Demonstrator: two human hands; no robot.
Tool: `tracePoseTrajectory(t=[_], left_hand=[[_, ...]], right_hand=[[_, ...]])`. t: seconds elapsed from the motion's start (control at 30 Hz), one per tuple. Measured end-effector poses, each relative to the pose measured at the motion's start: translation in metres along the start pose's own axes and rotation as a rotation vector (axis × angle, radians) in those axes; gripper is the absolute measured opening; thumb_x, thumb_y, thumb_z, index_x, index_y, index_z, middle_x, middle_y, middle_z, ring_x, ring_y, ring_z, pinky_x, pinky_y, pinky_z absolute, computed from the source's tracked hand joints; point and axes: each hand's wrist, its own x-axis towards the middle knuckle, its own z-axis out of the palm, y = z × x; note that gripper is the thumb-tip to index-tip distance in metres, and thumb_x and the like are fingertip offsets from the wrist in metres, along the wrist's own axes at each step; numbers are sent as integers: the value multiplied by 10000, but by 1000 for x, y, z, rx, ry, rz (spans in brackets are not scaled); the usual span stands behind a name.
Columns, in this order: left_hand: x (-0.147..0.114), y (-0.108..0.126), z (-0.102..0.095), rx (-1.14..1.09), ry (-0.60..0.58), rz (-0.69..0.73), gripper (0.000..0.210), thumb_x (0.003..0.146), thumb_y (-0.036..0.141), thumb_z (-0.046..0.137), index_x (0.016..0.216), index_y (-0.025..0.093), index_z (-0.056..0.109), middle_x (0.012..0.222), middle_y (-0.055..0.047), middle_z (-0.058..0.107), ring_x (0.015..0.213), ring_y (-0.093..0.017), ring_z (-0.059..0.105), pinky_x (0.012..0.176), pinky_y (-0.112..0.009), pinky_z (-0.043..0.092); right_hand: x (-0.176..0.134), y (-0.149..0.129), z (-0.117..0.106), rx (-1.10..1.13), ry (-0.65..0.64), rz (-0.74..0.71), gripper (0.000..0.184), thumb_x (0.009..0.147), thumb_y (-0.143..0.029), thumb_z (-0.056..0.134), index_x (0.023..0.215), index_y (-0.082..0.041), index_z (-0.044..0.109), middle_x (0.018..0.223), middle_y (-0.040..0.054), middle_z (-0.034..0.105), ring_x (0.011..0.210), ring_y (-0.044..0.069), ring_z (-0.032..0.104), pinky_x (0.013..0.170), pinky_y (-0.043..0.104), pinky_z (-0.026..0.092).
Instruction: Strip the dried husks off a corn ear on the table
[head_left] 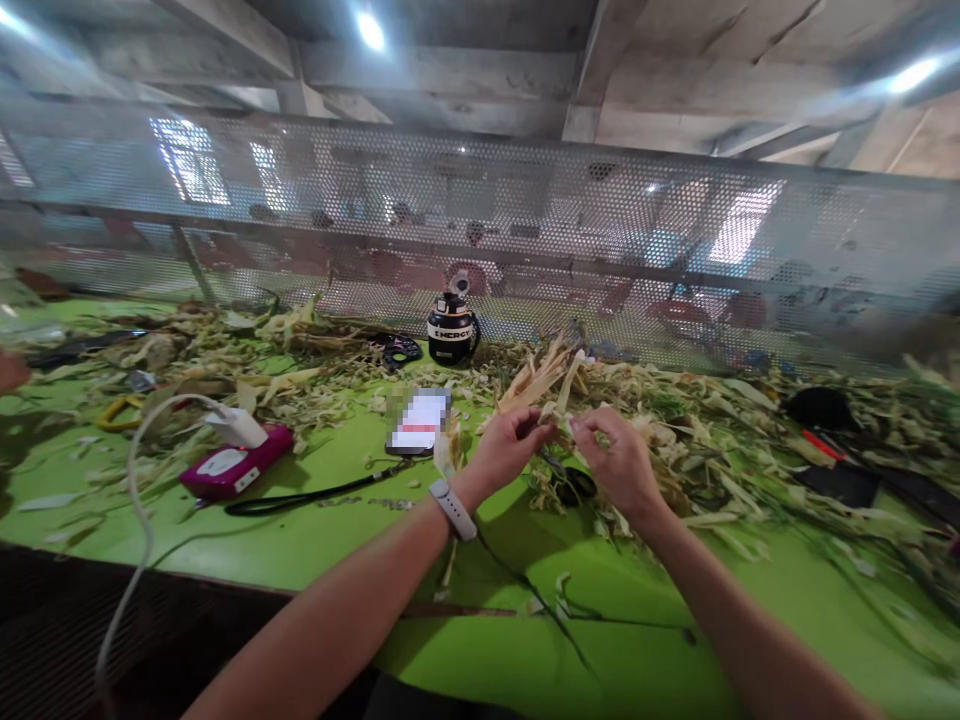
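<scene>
My left hand, with a pale band at the wrist, pinches a strip of pale dry material that looks like corn husk. Close by on the right, my right hand has thumb and fingertips pressed together on the same pale piece. Fingertips hide part of it. Behind the hands lies a bundle of longer straw-coloured husks. Below, between the hands, the dark looped handles of what look like scissors rest among shreds. A phone lies left of my left hand.
A magenta power block with a white plug and cable sits left on the green table. A black jug marked ENERGY stands behind, before a perforated metal screen. Husk scraps spread widely. Part of another person's hand shows far left.
</scene>
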Motion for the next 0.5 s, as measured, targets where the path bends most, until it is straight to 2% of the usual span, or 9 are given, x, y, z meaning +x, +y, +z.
tracePoseTrajectory(t=[0.2,0.5], left_hand=[[0,-1,0,49,32,26,260,777,385,575,725,131,557,597,25,456,543,-79,367,503,-217,305],[-4,6,3,50,-27,52,326,772,411,578,612,148,471,544,56,353,525,-70,306,486,-208,259]], right_hand=[[0,0,-1,-64,11,-33,205,839,-266,496,647,-202,528,682,31,597,694,174,539,711,321,415],[0,-5,-2,-82,-42,-53,225,865,-292,470,664,-203,522,695,37,601,709,176,539,731,318,405]])
